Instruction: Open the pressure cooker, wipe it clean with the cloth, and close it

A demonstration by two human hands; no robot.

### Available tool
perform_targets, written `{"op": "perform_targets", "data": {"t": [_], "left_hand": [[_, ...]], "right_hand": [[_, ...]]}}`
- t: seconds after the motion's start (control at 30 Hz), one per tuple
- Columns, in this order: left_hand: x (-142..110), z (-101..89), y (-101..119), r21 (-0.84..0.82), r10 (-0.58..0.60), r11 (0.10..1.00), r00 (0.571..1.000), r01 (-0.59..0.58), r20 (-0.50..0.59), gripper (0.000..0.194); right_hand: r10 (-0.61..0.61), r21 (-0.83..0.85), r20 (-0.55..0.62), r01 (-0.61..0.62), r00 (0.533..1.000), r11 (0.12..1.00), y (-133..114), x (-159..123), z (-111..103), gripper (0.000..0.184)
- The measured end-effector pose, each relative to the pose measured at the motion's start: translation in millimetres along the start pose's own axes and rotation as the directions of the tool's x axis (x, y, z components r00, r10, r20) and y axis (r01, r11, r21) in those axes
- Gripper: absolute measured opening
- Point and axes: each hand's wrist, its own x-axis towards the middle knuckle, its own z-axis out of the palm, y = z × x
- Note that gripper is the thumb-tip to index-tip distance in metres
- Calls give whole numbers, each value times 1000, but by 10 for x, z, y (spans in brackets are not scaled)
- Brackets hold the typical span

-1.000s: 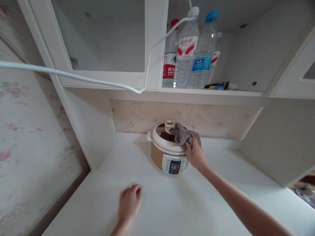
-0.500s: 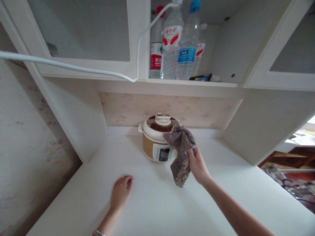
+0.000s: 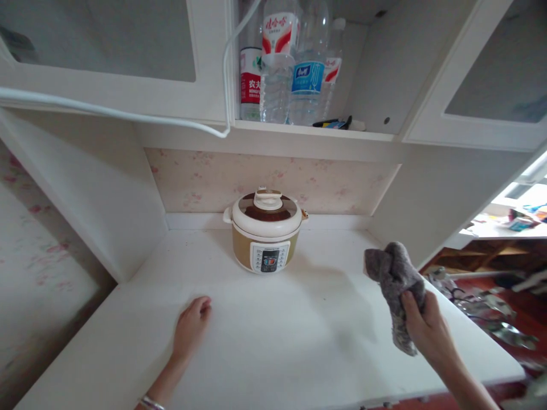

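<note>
Gripped in my right hand (image 3: pixel 428 324) is a grey-brown patterned cloth (image 3: pixel 395 273), bunched and held up over the right side of the white countertop (image 3: pixel 273 341). My left hand (image 3: pixel 192 324) rests on the counter at the left, fingers curled in; whether anything lies inside them is hidden. Farther back, against the rear wall, stands an electric pressure cooker (image 3: pixel 267 230) with a white and brown lid, gold body and front control panel. Both hands are apart from it.
An open shelf (image 3: pixel 320 130) above the counter holds several plastic bottles (image 3: pixel 277 62) and some small items (image 3: pixel 335 123). A white cable (image 3: pixel 128 115) hangs across the left cabinet door. Cabinet side panels bound the counter. Clutter (image 3: pixel 482 307) lies on the floor at right.
My right hand has carried the cloth away from the cooker to the right, uncovering the cooker's right side. My left hand stays curled on the counter. The view has shifted somewhat.
</note>
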Motion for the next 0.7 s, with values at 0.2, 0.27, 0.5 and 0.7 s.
{"op": "perform_targets", "data": {"t": [0.2,0.27,0.5,0.7], "left_hand": [[505,-53,258,-472,-241,854,970,220,17,34],[738,-122,439,-631,-249,737,965,243,81,38],[1514,-192,903,-628,-105,690,909,359,404,58],[1880,109,1251,-779,-7,579,957,241,291,56]], "right_hand": [[-416,-43,498,501,761,865,480,-474,396,43],[-421,-120,547,565,724,816,618,-662,572,41],[-546,-220,516,718,660,660,857,-853,687,53],[-566,-254,491,730,662,634,821,-843,693,53]]}}
